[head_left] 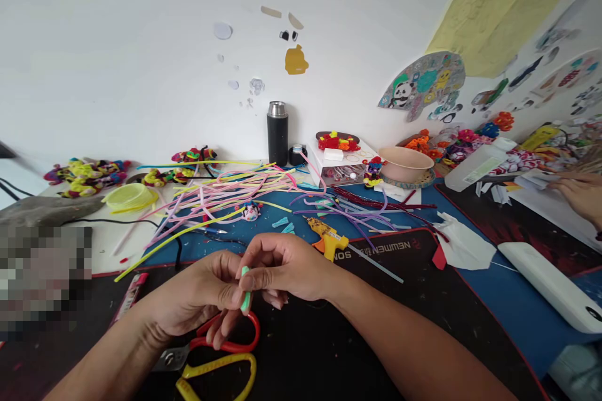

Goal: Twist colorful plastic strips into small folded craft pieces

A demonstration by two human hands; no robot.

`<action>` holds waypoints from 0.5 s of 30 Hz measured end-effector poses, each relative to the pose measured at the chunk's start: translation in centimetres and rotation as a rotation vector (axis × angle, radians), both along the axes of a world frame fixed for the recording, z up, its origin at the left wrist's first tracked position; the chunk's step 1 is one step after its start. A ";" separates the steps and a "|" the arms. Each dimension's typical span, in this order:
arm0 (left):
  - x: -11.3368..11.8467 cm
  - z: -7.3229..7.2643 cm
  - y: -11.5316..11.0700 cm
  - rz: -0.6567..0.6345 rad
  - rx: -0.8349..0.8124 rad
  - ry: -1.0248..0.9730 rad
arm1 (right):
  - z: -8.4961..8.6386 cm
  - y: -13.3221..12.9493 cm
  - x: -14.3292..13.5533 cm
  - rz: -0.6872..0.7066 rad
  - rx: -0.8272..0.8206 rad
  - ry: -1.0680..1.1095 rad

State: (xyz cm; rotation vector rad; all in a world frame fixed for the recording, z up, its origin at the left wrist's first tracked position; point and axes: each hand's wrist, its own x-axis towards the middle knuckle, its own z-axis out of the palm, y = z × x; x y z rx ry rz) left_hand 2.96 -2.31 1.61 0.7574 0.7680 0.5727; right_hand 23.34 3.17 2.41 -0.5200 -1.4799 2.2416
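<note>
Now left hand (202, 291), right hand (291, 269) pinch green piece (246, 302); box (315, 163) holds oddments (342, 173).

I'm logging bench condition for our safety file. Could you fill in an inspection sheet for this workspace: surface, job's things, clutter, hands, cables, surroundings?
Surface: black mat nearest the person, with small specks.
Job's things: small green piece, held up off the mat.
Clutter: loose pastel stems spread in a tangle; scissors overlapped by the left hand; yellow glue gun lying beyond the right hand.
Hands: both pinch the green piece with their fingers.
Cables: black cord at left, curving beside the stems.
Surroundings: white wall bearing cutouts; another person's hand at far right.
</note>
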 end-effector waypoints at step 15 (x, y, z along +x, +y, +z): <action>0.3 0.7 1.1 0.324 0.241 0.157 | -1.1 0.5 -0.4 -0.381 0.159 -0.057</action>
